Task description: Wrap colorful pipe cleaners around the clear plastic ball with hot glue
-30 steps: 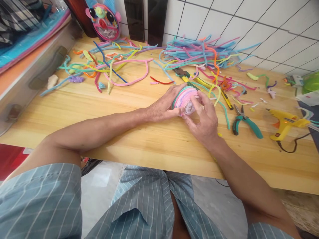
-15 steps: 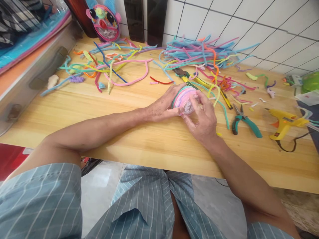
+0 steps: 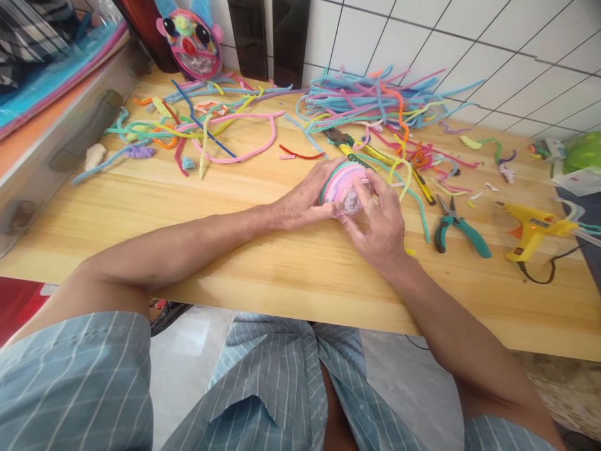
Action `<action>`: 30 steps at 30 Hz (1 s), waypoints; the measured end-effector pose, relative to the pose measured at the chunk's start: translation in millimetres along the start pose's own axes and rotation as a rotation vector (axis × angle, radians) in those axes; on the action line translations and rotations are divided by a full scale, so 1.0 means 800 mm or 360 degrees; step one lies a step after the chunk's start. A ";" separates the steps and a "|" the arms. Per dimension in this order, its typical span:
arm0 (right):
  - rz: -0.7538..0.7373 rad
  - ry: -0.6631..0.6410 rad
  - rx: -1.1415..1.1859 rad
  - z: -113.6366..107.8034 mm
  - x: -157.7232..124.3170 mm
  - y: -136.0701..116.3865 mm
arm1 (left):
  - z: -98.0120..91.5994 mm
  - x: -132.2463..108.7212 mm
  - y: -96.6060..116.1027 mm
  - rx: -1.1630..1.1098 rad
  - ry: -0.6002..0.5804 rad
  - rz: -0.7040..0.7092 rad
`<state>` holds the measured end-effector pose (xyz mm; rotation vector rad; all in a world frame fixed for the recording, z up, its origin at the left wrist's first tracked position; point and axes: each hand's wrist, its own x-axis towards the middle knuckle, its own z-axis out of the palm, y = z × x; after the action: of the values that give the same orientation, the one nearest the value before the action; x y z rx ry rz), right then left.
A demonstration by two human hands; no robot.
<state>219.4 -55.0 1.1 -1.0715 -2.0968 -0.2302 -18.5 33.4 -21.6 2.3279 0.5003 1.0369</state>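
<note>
Between my hands is a round ball (image 3: 342, 183) wrapped in pink, lilac and green pipe cleaners, with a clear, crinkled patch uncovered at its lower right. My left hand (image 3: 307, 199) is closed around its left side, the thumb lying along the bottom edge. From the right, my right hand (image 3: 379, 225) grips it with fingertips on the pink rows and the thumb below. Whether a loose pipe cleaner end sits under those fingertips is too small to make out. Just behind the ball lie yellow-handled pliers (image 3: 345, 145).
Pipe cleaners are heaped at the back (image 3: 366, 100) and scattered on the left (image 3: 225, 134). Teal-handled pliers (image 3: 462, 233), a yellow glue gun (image 3: 530, 228) and a yellow cutter (image 3: 424, 186) lie to the right. A decorated face figure (image 3: 191, 47) stands back left beside a clear plastic bin (image 3: 70, 150).
The whole view has shifted slightly, so things appear a little further left. Both hands keep the same hold on the ball, with barely any finger movement.
</note>
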 end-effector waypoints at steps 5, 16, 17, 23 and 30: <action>0.0020 -0.0037 0.0030 -0.003 0.000 0.001 | -0.001 0.000 0.005 0.0000 0.0014 -0.0027; 0.0016 0.0008 0.0061 -0.002 0.001 0.001 | 0.003 -0.001 0.002 0.0026 0.0053 0.0041; 0.0047 0.0009 0.0081 -0.002 0.001 0.000 | 0.004 -0.001 0.001 0.0020 0.0063 0.0051; 0.0076 0.0061 0.0232 -0.005 -0.001 0.000 | 0.009 0.002 -0.004 0.0003 0.0075 0.0072; -0.0017 -0.0028 0.0099 -0.010 0.000 0.003 | 0.009 0.002 0.002 0.0026 0.0093 0.0089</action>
<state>225.3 -57.3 6.0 -1.0294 -2.1120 -0.1605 -11.5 31.1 -24.0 2.3435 0.4701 1.1334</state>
